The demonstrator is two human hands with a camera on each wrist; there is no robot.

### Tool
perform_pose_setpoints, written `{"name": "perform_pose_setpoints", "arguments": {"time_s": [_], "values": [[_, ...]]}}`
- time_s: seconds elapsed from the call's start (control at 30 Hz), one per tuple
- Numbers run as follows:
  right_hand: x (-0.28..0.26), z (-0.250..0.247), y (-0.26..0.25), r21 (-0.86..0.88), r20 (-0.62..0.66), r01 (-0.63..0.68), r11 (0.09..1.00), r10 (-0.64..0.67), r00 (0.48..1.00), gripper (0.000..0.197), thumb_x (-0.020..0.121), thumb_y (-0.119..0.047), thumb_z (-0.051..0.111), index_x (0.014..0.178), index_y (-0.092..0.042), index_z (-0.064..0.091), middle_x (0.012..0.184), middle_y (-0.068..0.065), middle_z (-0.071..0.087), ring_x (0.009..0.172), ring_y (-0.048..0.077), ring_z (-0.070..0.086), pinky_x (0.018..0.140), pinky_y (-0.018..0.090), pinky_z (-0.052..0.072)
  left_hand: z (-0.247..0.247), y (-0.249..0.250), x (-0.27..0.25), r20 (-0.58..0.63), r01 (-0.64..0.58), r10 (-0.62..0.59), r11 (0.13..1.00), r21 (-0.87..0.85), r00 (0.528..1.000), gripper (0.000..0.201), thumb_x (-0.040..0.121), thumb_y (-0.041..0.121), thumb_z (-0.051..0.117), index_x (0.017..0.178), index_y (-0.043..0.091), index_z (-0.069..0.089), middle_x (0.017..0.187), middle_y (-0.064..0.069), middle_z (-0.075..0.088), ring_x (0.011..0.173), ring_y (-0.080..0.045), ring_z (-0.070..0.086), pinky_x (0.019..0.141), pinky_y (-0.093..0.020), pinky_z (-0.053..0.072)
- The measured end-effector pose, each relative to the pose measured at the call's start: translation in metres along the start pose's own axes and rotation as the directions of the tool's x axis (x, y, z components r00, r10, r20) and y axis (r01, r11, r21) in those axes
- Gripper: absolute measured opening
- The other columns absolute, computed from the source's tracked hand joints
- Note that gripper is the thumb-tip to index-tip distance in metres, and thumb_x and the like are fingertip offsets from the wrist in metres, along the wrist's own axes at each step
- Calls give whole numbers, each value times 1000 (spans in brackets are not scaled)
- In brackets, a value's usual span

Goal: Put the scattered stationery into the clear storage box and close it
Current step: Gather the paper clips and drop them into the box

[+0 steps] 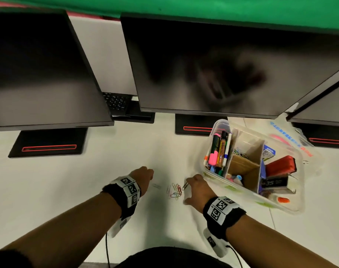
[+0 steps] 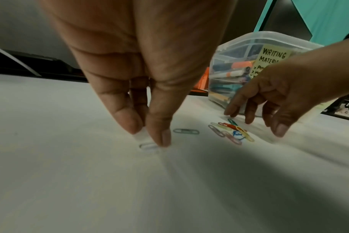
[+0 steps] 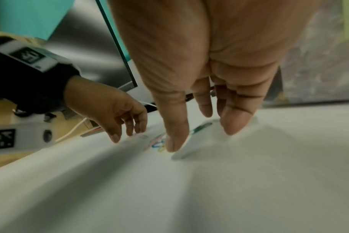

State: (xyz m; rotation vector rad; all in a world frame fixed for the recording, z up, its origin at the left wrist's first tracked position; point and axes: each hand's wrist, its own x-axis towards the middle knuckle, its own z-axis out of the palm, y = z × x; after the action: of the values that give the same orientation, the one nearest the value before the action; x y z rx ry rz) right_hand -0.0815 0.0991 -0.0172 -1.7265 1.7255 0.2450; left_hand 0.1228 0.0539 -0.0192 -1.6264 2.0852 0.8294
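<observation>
Several coloured paper clips (image 1: pixel 175 191) lie in a small pile on the white desk between my hands. My left hand (image 2: pixel 149 137) pinches a white paper clip (image 2: pixel 148 146) against the desk with thumb and fingertip. A grey-green clip (image 2: pixel 186 131) lies just right of it. My right hand (image 1: pixel 191 188) hovers with straight, spread fingers over the right side of the pile (image 2: pixel 232 131); a green clip (image 3: pixel 201 126) lies between its thumb and fingers. The clear storage box (image 1: pixel 215 171) stands open to the right, holding markers (image 1: pixel 218 149) and cardboard dividers.
The box's clear lid (image 1: pixel 292 138) lies behind the box. Two dark monitors (image 1: pixel 213 64) overhang the back of the desk, with their black bases (image 1: pixel 48 144) on it. A yellow label (image 2: pixel 273 56) reading "WRITING MATERIALS" is stuck on the box wall.
</observation>
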Motion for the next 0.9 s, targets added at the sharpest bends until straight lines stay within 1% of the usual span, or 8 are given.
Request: {"name": "perform_pose_setpoints", "arguments": {"time_s": [0.17,0.33,0.4,0.6,0.67,0.73,0.8,0.9], "values": [[12,13,-8,130,-76,-15,991,25,997,61,77,-18,73,130,-7,45,129,11,43,117,25,49,99,23,37,8,3,4,-54,-4,-3,993,-119,999,20,88,10,54,108,10,49,120,-13,52,90,-19,45,76,-27,34],[23,27,-27,181,-139,33,983,-7,990,27,83,-17,64,106,-3,59,111,15,56,102,27,55,71,17,30,18,29,11,-98,-64,43,971,-231,994,28,86,7,55,113,4,53,118,-14,57,108,-28,55,86,-30,43],[28,29,-31,195,-155,60,979,-30,988,23,83,-19,63,101,-4,61,107,15,59,98,27,57,68,16,27,21,38,11,-124,-94,61,956,-278,990,26,87,10,53,113,4,55,117,-14,59,107,-28,55,87,-30,42],[30,19,-15,284,-201,74,956,-16,980,46,74,-15,76,117,-10,61,115,10,57,101,23,59,83,15,38,18,24,13,-199,-108,-6,824,-556,980,28,79,-9,52,102,4,61,95,-12,59,88,-31,62,87,-41,53],[29,17,-9,216,-195,107,971,-64,979,56,75,-15,75,127,-12,54,127,7,49,114,22,53,98,19,37,18,15,13,-182,-75,-22,857,-510,983,29,78,0,65,106,6,60,97,-7,56,90,-26,60,89,-37,52],[30,16,-8,82,-129,176,981,-164,978,65,78,-15,71,137,-15,45,141,6,38,128,23,40,108,21,27,21,13,12,-114,-35,-11,919,-392,993,45,73,19,77,111,9,56,106,-6,57,93,-21,56,88,-31,48],[34,16,-11,-63,-41,269,961,-272,962,67,81,-13,66,141,-20,39,149,4,29,133,26,33,110,26,26,28,18,11,-67,-4,-18,951,-310,998,53,70,26,80,113,10,53,111,-6,58,100,-23,57,85,-30,45],[41,19,-15,-140,13,382,914,-384,923,57,81,-11,62,135,-21,48,147,6,34,129,29,37,107,30,32,37,29,12,-104,-5,-30,949,-315,994,38,76,19,73,107,9,53,111,-9,60,100,-25,58,77,-27,42]]}}
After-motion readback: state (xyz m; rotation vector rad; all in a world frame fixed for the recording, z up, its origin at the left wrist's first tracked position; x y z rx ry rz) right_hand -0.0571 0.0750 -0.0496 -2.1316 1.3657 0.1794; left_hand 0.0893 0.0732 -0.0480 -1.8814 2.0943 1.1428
